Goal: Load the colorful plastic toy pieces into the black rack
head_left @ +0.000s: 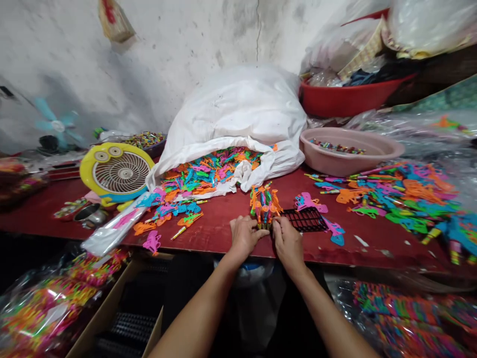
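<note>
Orange-and-green plastic toy pieces (265, 205) bunched upright beside a black plastic grid rack (304, 219) on a red tabletop (219, 233).
Left hand (244, 236) and right hand (287, 242) press together around the bunch's base, its long axis pointing away from the person; the rack lies crosswise. More pieces stay heaped in a white sack (231, 112) and a loose pile (413, 199).

A stained, cracked white plaster wall (186, 35) rises behind the red-topped desk (372, 238), a pale blue fan (57, 126) standing against it.
</note>
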A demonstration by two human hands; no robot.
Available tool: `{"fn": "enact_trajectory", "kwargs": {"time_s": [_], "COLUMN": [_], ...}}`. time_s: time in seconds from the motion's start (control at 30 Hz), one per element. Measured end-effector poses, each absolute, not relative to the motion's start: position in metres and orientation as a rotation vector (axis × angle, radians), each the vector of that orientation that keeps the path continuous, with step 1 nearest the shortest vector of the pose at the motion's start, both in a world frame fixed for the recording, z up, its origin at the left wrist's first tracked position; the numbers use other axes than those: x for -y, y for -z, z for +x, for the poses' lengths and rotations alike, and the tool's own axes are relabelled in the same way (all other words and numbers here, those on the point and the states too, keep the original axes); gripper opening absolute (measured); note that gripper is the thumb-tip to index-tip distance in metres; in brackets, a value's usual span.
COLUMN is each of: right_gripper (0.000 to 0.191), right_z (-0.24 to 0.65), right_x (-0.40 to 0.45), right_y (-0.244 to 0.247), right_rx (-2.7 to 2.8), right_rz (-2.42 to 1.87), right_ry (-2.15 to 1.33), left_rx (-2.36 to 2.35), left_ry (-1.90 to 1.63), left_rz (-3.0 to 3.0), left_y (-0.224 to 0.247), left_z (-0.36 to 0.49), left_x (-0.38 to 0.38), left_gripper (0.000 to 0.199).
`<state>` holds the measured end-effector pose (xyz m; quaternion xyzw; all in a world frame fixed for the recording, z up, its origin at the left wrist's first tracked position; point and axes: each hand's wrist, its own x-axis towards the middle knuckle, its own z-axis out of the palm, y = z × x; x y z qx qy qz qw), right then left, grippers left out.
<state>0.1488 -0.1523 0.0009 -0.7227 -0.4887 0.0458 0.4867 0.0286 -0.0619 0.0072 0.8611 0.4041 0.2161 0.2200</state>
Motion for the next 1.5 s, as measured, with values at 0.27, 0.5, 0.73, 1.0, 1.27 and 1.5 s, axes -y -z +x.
{"fn": "enact_trajectory", "kwargs": {"time_s": [0.27,0.5,0.73,1.0,1.27,1.5], "right_gripper": [0.04,0.034,0.04,0.034,0.031,0.046], "right_z": [0.135,0.147,0.178,0.162,0.242,0.308], "right_x": [0.149,0.171,0.202,0.206,0.158,0.096], "right_y": [-0.006,-0.043,-0.019,-0.028,-0.052,-0.044], "right_rx": [1.068,1.013,0.697,0.978,1.262,1.501], "right_rz": [-1.788,-1.66,-1.484,-1.434,-1.947,-2.402], "right_ry": [0.024,0.043,-0.399,-0.675,0.041,0.117], "left_rx": [-1.192,-1.182,-1.074,-0.7,-0.748,-0.727], "left_ry": [-0.544,-0.628,-0.96,-0.862,-0.779,-0.776], "left_rz": [2.372,2.37,2.091,1.824,1.429,1.432], "left_y": [-0.013,-0.009,-0.006,-0.013,-0.007,0.0], "left_z": [0.033,0.034,0.014,0.029,0.053,0.055], "left_x": [0.067,0.066,0.083,0.15,0.13,0.131], "left_gripper": [0.029,0.025,0.018,0.042,0.035,0.036]}}
